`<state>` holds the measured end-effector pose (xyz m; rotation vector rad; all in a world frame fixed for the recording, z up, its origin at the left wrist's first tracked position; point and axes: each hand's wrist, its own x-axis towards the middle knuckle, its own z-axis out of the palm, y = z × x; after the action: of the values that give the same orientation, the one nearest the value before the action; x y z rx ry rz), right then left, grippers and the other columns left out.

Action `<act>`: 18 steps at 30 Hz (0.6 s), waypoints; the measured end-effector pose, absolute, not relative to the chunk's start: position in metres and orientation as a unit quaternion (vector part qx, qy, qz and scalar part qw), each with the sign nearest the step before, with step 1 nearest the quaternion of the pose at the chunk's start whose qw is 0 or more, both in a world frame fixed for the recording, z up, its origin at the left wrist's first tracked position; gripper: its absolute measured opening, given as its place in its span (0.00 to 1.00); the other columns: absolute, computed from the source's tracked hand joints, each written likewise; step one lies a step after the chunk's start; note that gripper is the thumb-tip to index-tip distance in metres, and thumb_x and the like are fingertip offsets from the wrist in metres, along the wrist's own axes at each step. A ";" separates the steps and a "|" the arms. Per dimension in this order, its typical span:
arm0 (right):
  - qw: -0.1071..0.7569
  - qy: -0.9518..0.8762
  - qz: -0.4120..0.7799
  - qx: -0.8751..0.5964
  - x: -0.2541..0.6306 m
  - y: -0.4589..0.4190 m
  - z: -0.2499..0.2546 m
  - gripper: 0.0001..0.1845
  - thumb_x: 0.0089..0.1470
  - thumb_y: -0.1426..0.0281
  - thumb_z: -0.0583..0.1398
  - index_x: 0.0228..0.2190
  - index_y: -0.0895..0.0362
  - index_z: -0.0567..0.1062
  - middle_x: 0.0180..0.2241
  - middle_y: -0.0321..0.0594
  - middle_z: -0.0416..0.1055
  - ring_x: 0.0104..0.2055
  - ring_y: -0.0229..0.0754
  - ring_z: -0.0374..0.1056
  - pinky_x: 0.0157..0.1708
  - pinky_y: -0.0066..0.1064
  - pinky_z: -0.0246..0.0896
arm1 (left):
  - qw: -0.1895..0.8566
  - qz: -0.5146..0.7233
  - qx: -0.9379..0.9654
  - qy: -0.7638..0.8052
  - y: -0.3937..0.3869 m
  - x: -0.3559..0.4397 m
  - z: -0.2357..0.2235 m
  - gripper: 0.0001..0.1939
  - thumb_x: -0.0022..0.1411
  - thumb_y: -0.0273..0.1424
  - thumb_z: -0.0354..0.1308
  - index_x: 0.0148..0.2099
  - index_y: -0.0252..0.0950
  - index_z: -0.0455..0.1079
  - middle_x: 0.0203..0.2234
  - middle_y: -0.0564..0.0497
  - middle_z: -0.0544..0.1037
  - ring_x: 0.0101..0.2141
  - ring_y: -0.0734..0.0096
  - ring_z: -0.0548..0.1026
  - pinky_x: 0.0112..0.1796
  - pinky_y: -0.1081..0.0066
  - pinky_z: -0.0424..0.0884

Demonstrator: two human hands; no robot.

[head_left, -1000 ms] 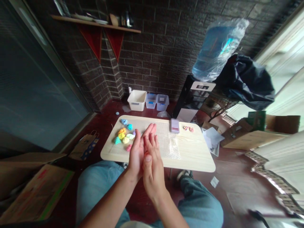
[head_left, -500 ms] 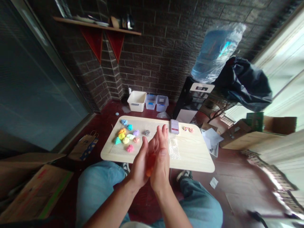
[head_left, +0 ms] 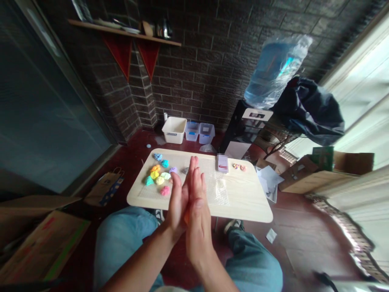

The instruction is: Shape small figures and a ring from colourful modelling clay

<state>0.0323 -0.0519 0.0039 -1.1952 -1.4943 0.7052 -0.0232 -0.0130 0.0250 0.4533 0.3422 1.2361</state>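
Note:
My left hand [head_left: 178,200] and my right hand [head_left: 198,211] are pressed palm to palm in front of me, fingers stretched up. A bit of orange clay [head_left: 186,217] shows between the palms. Beyond them stands a small light wooden table [head_left: 246,200]. Several coloured clay lumps [head_left: 159,176] lie on its left part: blue, teal, yellow, orange, pink and purple. A clear bubbled sheet [head_left: 219,187] covers the table's middle. A small card or phone [head_left: 223,163] and two little pink pieces [head_left: 239,166] lie near the far edge.
My knees in blue jeans [head_left: 121,239] are under the table's near edge. White and clear bins [head_left: 174,129] stand by the brick wall. A water bottle [head_left: 273,71] on a black stand is at the right, cardboard boxes [head_left: 304,174] beside it. A paper bag [head_left: 105,187] lies left.
My hands have slid against each other, the right one forward then back, with the orange clay staying between the palms. The view shifted slightly.

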 end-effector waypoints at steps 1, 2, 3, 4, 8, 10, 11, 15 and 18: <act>0.533 -0.616 0.285 -0.506 0.035 -0.047 0.007 0.30 0.67 0.55 0.34 0.67 0.46 0.42 0.70 0.31 0.39 0.72 0.44 0.32 0.68 0.53 0.32 | 0.783 0.561 0.220 0.153 -0.016 -0.021 0.023 0.34 0.63 0.57 0.40 0.68 0.54 0.51 0.67 0.59 0.55 0.68 0.60 0.44 0.65 0.60 0.45; 0.543 -0.605 0.276 -0.513 0.039 -0.040 0.012 0.30 0.66 0.56 0.33 0.67 0.45 0.42 0.70 0.31 0.40 0.72 0.45 0.32 0.68 0.54 0.33 | 0.786 0.554 0.228 0.150 -0.021 -0.017 0.019 0.34 0.63 0.57 0.41 0.68 0.54 0.51 0.67 0.59 0.55 0.68 0.60 0.44 0.65 0.60 0.45; 0.554 -0.592 0.267 -0.520 0.043 -0.032 0.018 0.30 0.66 0.56 0.32 0.67 0.44 0.41 0.70 0.31 0.41 0.72 0.45 0.33 0.67 0.55 0.34 | 0.786 0.552 0.234 0.149 -0.026 -0.014 0.015 0.34 0.63 0.57 0.42 0.68 0.53 0.51 0.67 0.59 0.55 0.68 0.60 0.44 0.65 0.61 0.45; 0.570 -0.572 0.260 -0.530 0.047 -0.023 0.024 0.30 0.66 0.56 0.31 0.67 0.44 0.40 0.69 0.31 0.43 0.71 0.46 0.34 0.67 0.57 0.36 | 0.783 0.553 0.240 0.149 -0.031 -0.011 0.010 0.35 0.62 0.56 0.44 0.68 0.53 0.51 0.67 0.59 0.54 0.68 0.60 0.44 0.65 0.62 0.44; 0.586 -0.539 0.279 -0.537 0.053 -0.011 0.034 0.31 0.65 0.54 0.32 0.67 0.45 0.43 0.69 0.34 0.45 0.71 0.50 0.34 0.66 0.59 0.37 | 0.775 0.557 0.256 0.153 -0.034 -0.006 0.003 0.36 0.61 0.57 0.46 0.68 0.52 0.51 0.67 0.59 0.54 0.68 0.58 0.42 0.65 0.61 0.45; 0.570 -0.549 0.319 -0.522 0.047 -0.021 0.026 0.32 0.65 0.52 0.34 0.67 0.45 0.43 0.69 0.31 0.42 0.72 0.48 0.33 0.67 0.56 0.31 | 0.769 0.556 0.271 0.158 -0.024 -0.008 0.007 0.36 0.62 0.58 0.43 0.68 0.53 0.49 0.68 0.59 0.53 0.68 0.59 0.40 0.65 0.60 0.44; 0.564 -0.553 0.340 -0.510 0.044 -0.027 0.021 0.31 0.65 0.52 0.35 0.66 0.44 0.43 0.70 0.30 0.40 0.72 0.47 0.32 0.68 0.55 0.29 | 0.765 0.557 0.280 0.164 -0.017 -0.009 0.010 0.35 0.62 0.58 0.40 0.69 0.55 0.48 0.68 0.61 0.52 0.68 0.61 0.39 0.65 0.59 0.43; 0.596 -0.520 0.383 -0.477 0.036 -0.038 0.011 0.30 0.66 0.52 0.37 0.66 0.44 0.46 0.69 0.29 0.41 0.72 0.44 0.31 0.68 0.51 0.24 | 0.740 0.553 0.337 0.179 -0.001 -0.009 0.019 0.33 0.63 0.58 0.34 0.68 0.59 0.44 0.69 0.66 0.47 0.68 0.65 0.32 0.66 0.59 0.37; 0.640 -0.481 0.378 -0.465 0.045 -0.021 0.026 0.31 0.65 0.51 0.37 0.66 0.43 0.46 0.70 0.29 0.39 0.72 0.43 0.30 0.68 0.52 0.23 | 0.741 0.545 0.350 0.177 -0.008 -0.002 0.016 0.36 0.63 0.59 0.36 0.69 0.55 0.43 0.69 0.64 0.45 0.68 0.64 0.32 0.66 0.61 0.36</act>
<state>0.0450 -0.0210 0.0259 -1.0597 -1.0982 0.8621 -0.0023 -0.0079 0.0162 0.7673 0.3888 1.1938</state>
